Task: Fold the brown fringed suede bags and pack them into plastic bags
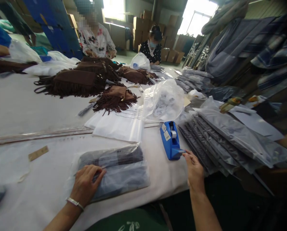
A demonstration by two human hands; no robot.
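Observation:
A folded dark garment in a clear plastic bag [124,175] lies flat on the table in front of me. My left hand [89,179] rests on its left part, fingers curled and thumb and forefinger drawn together on the plastic. To the right of the bag stands a blue tape dispenser [169,141] with a roll of tape [173,134] in it. At its front end my right hand [193,165] pinches the end of the tape between thumb and fingers.
Bagged garments [213,138] are stacked at the right edge. Behind lie flat clear bags [119,123], a plastic bag of scraps [165,99] and brown fringed bags [73,81]. A cardboard tag [38,153] lies left. Co-workers [97,40] are across the table.

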